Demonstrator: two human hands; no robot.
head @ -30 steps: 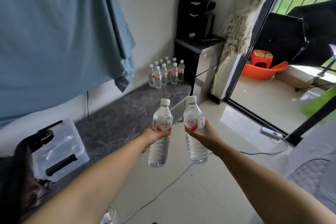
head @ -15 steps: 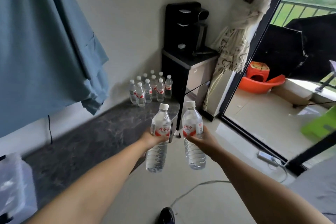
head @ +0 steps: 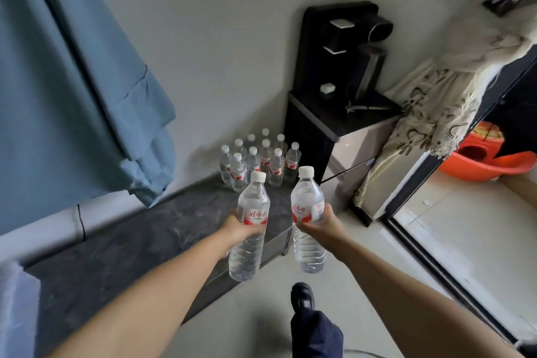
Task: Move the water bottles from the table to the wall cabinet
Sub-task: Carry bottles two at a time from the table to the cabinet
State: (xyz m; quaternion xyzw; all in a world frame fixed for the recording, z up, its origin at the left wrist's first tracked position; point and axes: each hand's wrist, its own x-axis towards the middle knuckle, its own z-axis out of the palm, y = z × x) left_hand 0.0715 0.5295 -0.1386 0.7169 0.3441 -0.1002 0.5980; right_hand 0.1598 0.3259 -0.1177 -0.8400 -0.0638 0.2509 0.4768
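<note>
My left hand grips a clear water bottle with a white cap and red label, held upright over the near end of the dark marble counter. My right hand holds a second, matching bottle upright beside it, over the floor. Several more water bottles stand grouped at the far end of the counter against the wall. No wall cabinet shows in this view.
A blue cloth hangs on the left wall. A black water dispenser stands in the corner, with a tied curtain and a sliding door track to its right. An orange basin lies beyond. My shoe steps forward on the tile floor.
I have walked closer to the bottle cluster and dispenser with both bottles held up. The plastic box on the left has slid almost out of view, and my foot now shows.
</note>
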